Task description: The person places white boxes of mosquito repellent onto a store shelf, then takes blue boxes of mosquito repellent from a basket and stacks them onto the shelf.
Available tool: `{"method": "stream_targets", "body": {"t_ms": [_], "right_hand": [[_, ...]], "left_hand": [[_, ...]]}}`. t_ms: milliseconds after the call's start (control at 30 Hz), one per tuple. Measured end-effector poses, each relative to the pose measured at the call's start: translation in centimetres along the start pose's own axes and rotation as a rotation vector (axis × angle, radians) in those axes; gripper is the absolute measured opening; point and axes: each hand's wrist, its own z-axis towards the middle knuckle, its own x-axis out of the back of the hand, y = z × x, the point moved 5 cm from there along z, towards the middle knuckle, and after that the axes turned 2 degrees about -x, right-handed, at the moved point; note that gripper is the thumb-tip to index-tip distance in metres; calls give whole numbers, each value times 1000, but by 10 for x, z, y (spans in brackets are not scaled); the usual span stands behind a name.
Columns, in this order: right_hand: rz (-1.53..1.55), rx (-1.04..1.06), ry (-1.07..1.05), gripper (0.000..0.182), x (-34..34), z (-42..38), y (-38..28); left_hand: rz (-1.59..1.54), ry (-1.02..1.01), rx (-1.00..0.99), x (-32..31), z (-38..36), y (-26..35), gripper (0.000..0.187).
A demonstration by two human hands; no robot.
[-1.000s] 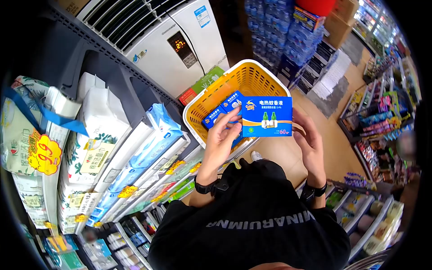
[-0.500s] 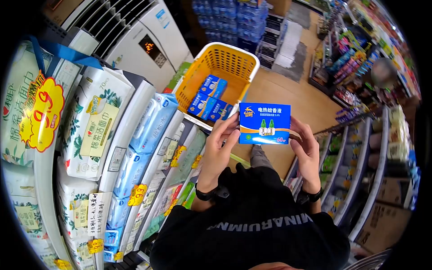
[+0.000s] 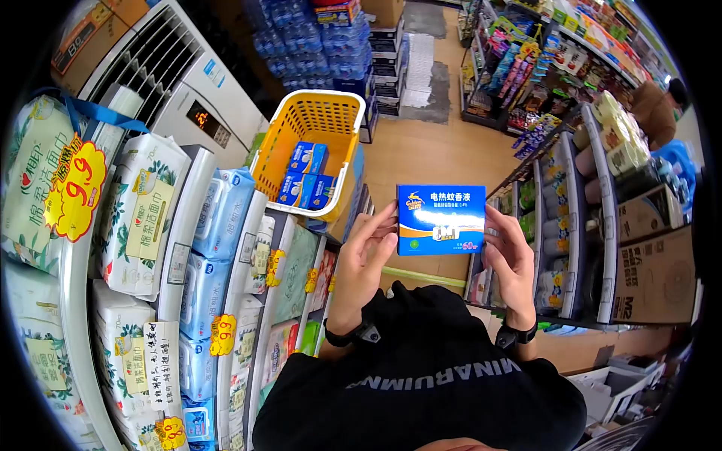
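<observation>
A blue box (image 3: pixel 441 219) with Chinese print and bottles pictured on its front is held up between both hands. My left hand (image 3: pixel 362 263) grips its left edge, fingers behind and thumb near the front corner. On the right edge, my right hand (image 3: pixel 511 255) holds it with bent fingers. Glare covers the middle of the box front. Beyond it to the upper left, a yellow basket (image 3: pixel 344 124) with a white rim contains several similar blue boxes (image 3: pixel 307 158).
Shelves of tissue packs (image 3: pixel 143 218) and blue wipes packs (image 3: pixel 226 214) line the left. A white appliance (image 3: pixel 218 98) and stacked bottled water (image 3: pixel 304 45) stand behind. More shelves (image 3: pixel 571 218) are at right, with cardboard boxes (image 3: pixel 656 274). A person is at the far upper right.
The view has shifted, so the basket and water bottles appear further left and more of the right aisle shows. The box stays in both hands, slightly lower in view, with glare now on it.
</observation>
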Motion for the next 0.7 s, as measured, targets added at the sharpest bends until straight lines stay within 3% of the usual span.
{"method": "stream_targets", "body": {"t_ms": [267, 700], "right_hand": [[-31, 50, 38, 58, 45, -55, -8], [-81, 96, -59, 61, 128, -183, -37]], "left_hand": [[-43, -36, -34, -56, -35, 10, 45], [37, 128, -61, -165, -154, 32, 44]]}}
